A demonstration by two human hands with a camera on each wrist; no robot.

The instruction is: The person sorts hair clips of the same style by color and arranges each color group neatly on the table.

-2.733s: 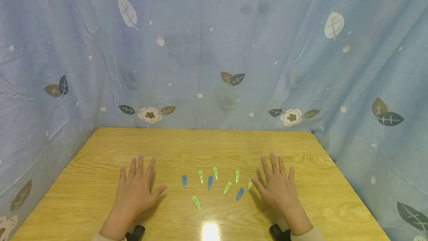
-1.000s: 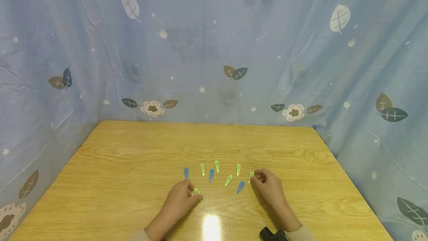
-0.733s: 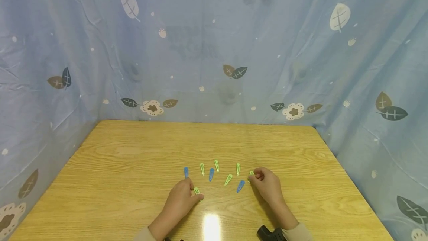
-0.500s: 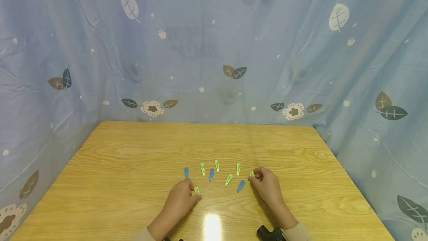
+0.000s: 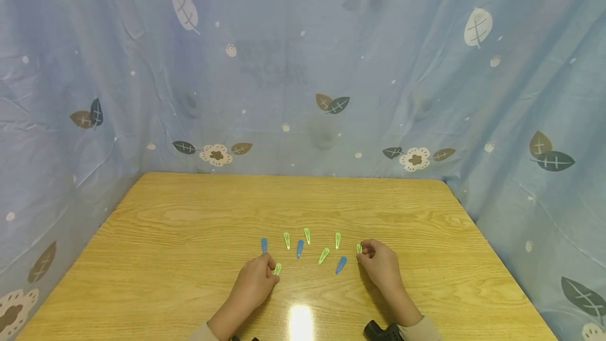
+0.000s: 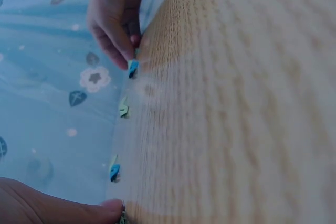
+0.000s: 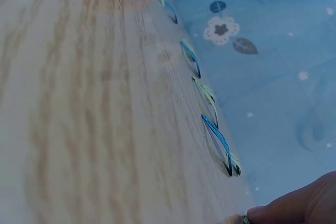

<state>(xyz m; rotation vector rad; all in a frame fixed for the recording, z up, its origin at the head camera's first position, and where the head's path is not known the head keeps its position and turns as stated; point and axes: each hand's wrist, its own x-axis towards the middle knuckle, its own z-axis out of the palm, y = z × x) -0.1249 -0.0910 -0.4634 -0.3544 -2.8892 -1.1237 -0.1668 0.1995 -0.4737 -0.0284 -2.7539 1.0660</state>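
My left hand [image 5: 253, 280] pinches a yellow-green snap hair clip [image 5: 278, 269] between thumb and fingers, at the near left of the group. At the right end, my right hand [image 5: 381, 264] pinches another yellow-green hair clip [image 5: 359, 249]. Fingers partly cover both clips. A blue hair clip [image 5: 264, 245] lies just beyond the left fingertips. Between the hands lie a blue clip [image 5: 300, 249], a second blue clip [image 5: 341, 265] and several yellow-green ones, such as this green clip [image 5: 323, 256]. In the right wrist view the right thumb [image 7: 283, 208] presses at a clip's edge.
The clips lie on a wood-grain table [image 5: 213, 204]. A blue patterned curtain [image 5: 265, 78] surrounds its back and sides. A black wrist device [image 5: 383, 331] sits by the right sleeve. Light glares off the table's near middle [image 5: 300, 320].
Both hands, earlier spread flat at either side, have come inward and taken hold of a green clip each. Lately the left clip has turned straighter and the right clip has shifted slightly right.
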